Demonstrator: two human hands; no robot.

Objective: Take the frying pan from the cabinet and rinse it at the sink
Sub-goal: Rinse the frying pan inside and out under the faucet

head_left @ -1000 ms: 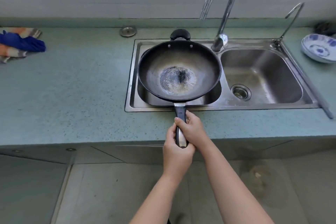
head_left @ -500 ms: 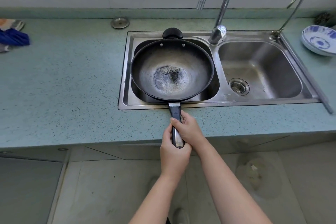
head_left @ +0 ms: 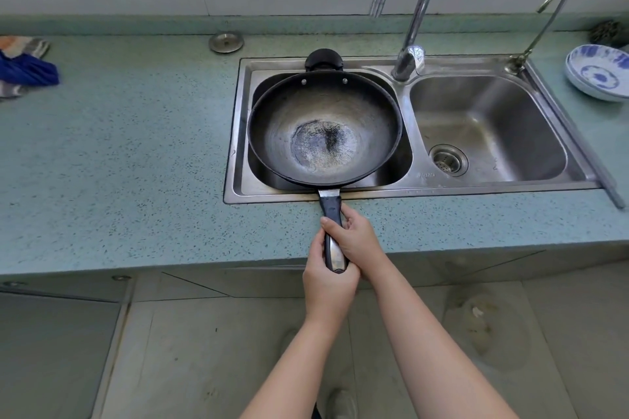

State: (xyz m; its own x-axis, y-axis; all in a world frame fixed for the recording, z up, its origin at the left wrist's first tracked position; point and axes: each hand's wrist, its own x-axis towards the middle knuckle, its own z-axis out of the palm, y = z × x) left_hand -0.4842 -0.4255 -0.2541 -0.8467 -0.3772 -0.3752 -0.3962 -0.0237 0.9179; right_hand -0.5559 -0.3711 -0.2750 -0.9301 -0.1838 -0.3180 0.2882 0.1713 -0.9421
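A black frying pan (head_left: pixel 325 133) with a worn, pale centre lies level over the left basin of the steel double sink (head_left: pixel 413 192), its long handle reaching back over the counter edge. My left hand (head_left: pixel 326 277) wraps the end of the handle. My right hand (head_left: pixel 357 238) grips the handle just ahead of it. The tall curved tap (head_left: pixel 413 20) stands behind the divider, its spout above the pan's far right rim. No water runs.
The right basin with its drain strainer (head_left: pixel 447 160) holds nothing. A small second tap (head_left: pixel 544 20) stands at the sink's back right. Blue-patterned bowls (head_left: pixel 600 73) sit at right, a cloth (head_left: pixel 23 68) at far left, a metal sink plug (head_left: pixel 226 42) behind. Tiled floor lies below.
The pan has settled slightly lower over the left basin while the view tilted and shifted. Both hands keep the same grip on the handle.
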